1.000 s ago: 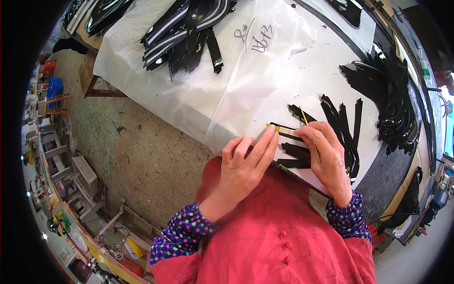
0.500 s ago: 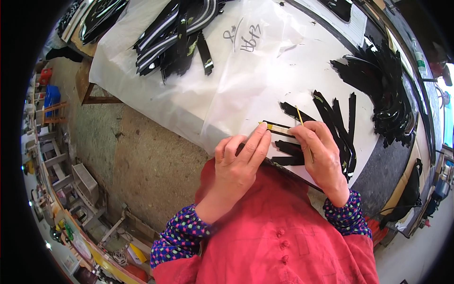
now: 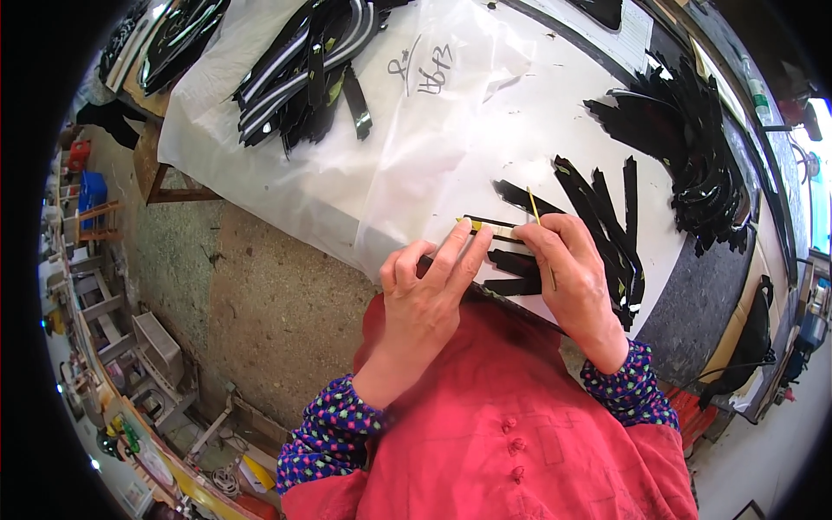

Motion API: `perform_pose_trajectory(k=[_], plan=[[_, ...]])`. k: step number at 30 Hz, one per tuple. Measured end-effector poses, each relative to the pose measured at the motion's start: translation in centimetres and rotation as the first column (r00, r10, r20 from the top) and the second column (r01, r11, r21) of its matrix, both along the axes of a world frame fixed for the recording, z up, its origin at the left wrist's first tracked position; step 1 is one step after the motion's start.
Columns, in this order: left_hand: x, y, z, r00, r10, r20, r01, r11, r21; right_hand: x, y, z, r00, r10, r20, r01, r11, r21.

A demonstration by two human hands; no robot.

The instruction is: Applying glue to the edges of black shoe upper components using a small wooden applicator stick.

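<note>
- While the left hand [image 3: 425, 299] is touching one end, the pale-centred strip [image 3: 501, 230] is lying between both hands.
- The right hand [image 3: 574, 282] is pinching a yellow stick [image 3: 534, 204]; left grip: cannot tell.

Centre: left hand [image 3: 420, 299] touches pale strip [image 3: 499, 231]. Right of centre: right hand [image 3: 574, 276] holds thin stick [image 3: 533, 204]. Upper left: striped pile [image 3: 303, 74]. Upper right: black pile [image 3: 706, 165].

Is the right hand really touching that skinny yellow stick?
Touching. In the head view, the skinny yellow stick runs through the right hand's grip: one end pokes out past the fingers, the other shows by the palm.
</note>
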State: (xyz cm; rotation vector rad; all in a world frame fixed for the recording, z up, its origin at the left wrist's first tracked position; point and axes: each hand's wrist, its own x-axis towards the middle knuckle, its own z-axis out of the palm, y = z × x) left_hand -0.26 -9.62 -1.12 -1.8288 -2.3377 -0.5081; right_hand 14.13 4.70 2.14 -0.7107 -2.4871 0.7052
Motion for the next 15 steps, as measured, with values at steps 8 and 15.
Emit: perform_pose_trajectory(k=[8,15], plan=[[0.01,0.28,0.43,0.999,0.003,0.037,-0.004,0.999,0.035,-0.02,0.02,0.8,0.998,0.029,0.063,-0.033,0.997,0.066],[-0.12,0.15,0.33,1.0,-0.007,0.005,0.007,1.0,0.019,0.17,0.27,0.42,0.999,0.036,0.027,-0.036,0.999,0.025]])
